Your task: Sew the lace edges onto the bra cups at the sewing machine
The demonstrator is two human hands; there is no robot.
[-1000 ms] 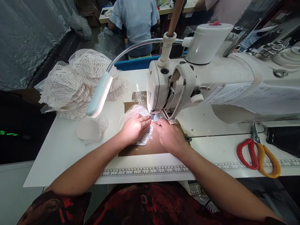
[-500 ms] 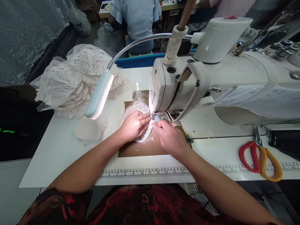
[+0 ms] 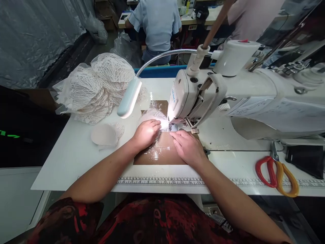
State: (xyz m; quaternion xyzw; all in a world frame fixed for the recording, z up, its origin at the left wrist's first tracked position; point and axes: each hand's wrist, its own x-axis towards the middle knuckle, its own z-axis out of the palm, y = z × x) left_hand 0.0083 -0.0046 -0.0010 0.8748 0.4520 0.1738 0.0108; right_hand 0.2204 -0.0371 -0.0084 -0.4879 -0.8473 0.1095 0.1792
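A white lace-edged fabric piece (image 3: 154, 115) lies under the lit needle area of a white sewing machine (image 3: 179, 96). My left hand (image 3: 148, 134) rests on its near left edge, fingers together and curled down onto the cloth. My right hand (image 3: 186, 144) lies just right of the needle, fingers stretched out over the brown taped plate (image 3: 175, 157), fingertips close to the presser foot. Whether the right fingertips touch the fabric I cannot make out. Part of the lace piece is hidden by my left hand and the machine head.
A heap of cream lace pieces (image 3: 96, 88) sits at the back left, with a pale rounded piece (image 3: 104, 135) nearer me. A lamp (image 3: 130, 97) hangs over the table. Scissors (image 3: 276, 173) lie right, beside a printed ruler strip (image 3: 162, 182). A person (image 3: 159, 27) sits beyond.
The lace piece has turned and shifted away from me; its near end no longer shows below my hands. My right fingers have straightened. The whole view has shifted slightly.
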